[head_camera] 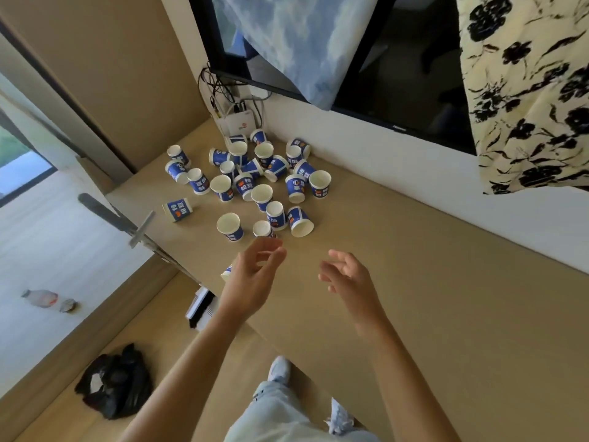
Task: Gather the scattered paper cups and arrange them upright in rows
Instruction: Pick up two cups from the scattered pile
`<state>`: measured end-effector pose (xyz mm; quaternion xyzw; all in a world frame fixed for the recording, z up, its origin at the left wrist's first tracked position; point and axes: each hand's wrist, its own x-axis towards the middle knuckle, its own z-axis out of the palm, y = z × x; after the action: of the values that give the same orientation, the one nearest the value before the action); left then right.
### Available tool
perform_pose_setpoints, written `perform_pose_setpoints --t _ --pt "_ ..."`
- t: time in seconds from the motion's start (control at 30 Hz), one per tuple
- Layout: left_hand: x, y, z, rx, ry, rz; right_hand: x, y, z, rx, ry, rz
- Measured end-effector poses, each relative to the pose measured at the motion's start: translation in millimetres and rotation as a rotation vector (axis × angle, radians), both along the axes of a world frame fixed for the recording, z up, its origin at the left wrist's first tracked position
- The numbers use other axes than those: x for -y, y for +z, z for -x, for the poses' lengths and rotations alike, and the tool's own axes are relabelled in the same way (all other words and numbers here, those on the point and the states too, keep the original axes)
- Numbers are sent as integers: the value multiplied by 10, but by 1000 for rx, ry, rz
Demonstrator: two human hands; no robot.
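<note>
Paper cups point(245, 180) lie scattered on the counter point(414, 275), upper middle of the frame. Left hand point(255, 277) and right hand point(350, 282) hover below, fingers relaxed, empty.

About twenty-four paper cups point(262, 196) sit beyond the left hand point(255, 275); one more cup point(227, 273) peeks from behind it.

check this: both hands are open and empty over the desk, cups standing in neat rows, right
Not rows: the head view shows the paper cups scattered, some tipped over. Left hand and right hand are open and empty over the desk.
</note>
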<state>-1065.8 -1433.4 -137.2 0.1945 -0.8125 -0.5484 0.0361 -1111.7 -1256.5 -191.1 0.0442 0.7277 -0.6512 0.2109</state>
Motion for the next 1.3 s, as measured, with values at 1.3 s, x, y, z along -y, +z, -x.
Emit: perform_pose_setpoints --t 1.3 --pt "2254 -2084 1113 -351 -1640 1315 2474 -905 1539 -617 966 -1274"
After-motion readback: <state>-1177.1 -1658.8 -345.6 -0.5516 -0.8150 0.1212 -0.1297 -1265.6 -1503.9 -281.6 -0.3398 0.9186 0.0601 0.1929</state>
